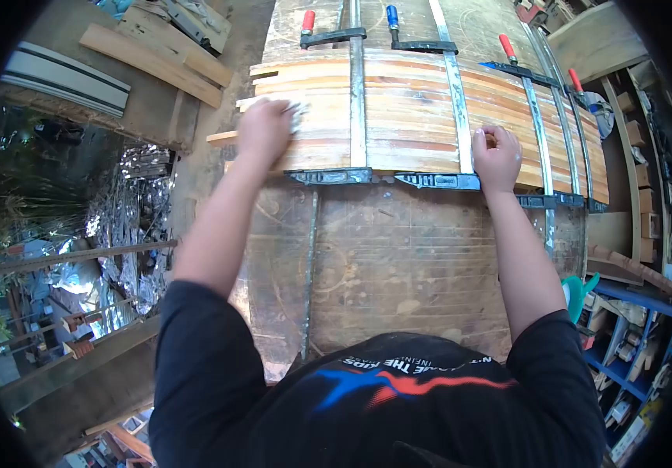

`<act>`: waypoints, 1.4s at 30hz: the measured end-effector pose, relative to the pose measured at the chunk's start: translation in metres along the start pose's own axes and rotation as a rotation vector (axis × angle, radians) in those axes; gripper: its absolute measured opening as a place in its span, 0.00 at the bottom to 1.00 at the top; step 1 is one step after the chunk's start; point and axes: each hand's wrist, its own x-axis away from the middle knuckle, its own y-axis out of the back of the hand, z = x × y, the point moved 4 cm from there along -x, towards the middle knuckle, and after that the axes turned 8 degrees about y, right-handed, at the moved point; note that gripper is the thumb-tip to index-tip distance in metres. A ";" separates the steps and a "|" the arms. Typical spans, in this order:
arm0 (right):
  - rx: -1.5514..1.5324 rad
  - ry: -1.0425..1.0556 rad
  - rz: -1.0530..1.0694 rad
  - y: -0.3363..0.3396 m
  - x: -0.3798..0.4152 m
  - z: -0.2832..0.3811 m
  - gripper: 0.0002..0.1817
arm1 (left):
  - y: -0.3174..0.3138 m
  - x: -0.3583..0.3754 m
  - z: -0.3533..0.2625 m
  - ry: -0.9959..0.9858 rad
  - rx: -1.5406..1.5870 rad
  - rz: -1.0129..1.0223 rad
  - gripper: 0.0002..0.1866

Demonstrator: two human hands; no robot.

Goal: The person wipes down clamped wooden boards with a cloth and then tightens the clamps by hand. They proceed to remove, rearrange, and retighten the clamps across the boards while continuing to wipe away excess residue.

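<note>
Pale and reddish-brown wood strips [406,117] lie side by side across the workbench [367,265], under metal clamp bars [358,101]. The bars cross the grain, with dark jaw heads [439,181] against the near edge and sliding arms [336,36] towards the far edge; this layout appears intended to press the strips together edge to edge, with the load spread along their length. The left hand [266,129] is over the left end of the strips, fingers bent and blurred; a whitish patch shows at the fingertips, and whether anything is pinched there cannot be told. The right hand [498,160] is curled into a loose fist at the near edge, beside a bar, probably for support; its interior is hidden. The strips are long, narrow and streaked with whitish smears, their left ends staggered. The bars are straight, silvery and spotted with residue. Rounded grips, a red handle [309,22] and a blue handle [392,19] among them, stand beyond the sliding arms. The worktop is brown, scuffed and stained.
</note>
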 end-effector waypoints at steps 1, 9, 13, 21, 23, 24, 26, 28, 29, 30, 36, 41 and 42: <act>0.002 -0.007 0.004 0.000 -0.003 0.000 0.07 | -0.018 -0.017 -0.017 -0.017 0.042 -0.043 0.13; -0.071 -0.040 0.043 -0.001 -0.003 -0.006 0.07 | 0.003 -0.052 -0.007 0.247 0.072 0.191 0.14; -0.047 0.008 0.026 0.000 -0.004 0.000 0.06 | 0.037 -0.055 0.046 0.340 -0.020 0.178 0.15; -0.012 -0.015 0.001 -0.001 -0.003 -0.002 0.06 | -0.024 -0.044 -0.073 -0.083 0.090 0.141 0.14; -0.030 -0.030 0.046 -0.002 -0.002 -0.008 0.07 | -0.022 -0.042 -0.044 -0.072 0.074 0.146 0.14; -0.075 -0.075 0.055 0.000 -0.003 -0.006 0.07 | -0.018 -0.046 -0.031 -0.081 0.064 0.145 0.14; -0.034 -0.052 0.108 0.001 -0.001 -0.005 0.07 | 0.016 -0.050 0.030 0.114 -0.016 0.109 0.15; -0.023 -0.065 0.103 -0.003 -0.007 -0.002 0.07 | 0.033 -0.054 0.077 0.223 0.076 0.141 0.15; -0.011 -0.064 0.090 0.000 -0.004 -0.001 0.07 | 0.044 -0.048 0.061 0.344 0.051 0.178 0.15; -0.006 -0.053 0.074 0.001 -0.006 0.001 0.07 | 0.032 -0.056 0.069 0.197 0.008 0.075 0.15; 0.018 -0.088 0.059 0.002 -0.008 0.007 0.08 | 0.006 -0.043 0.027 0.084 0.130 0.025 0.14; -0.122 -0.244 0.181 -0.005 -0.009 -0.007 0.09 | -0.027 -0.036 -0.049 -0.035 0.239 0.188 0.14; -0.074 -0.165 0.152 -0.004 -0.011 -0.007 0.09 | -0.025 -0.035 -0.057 -0.007 0.231 0.230 0.13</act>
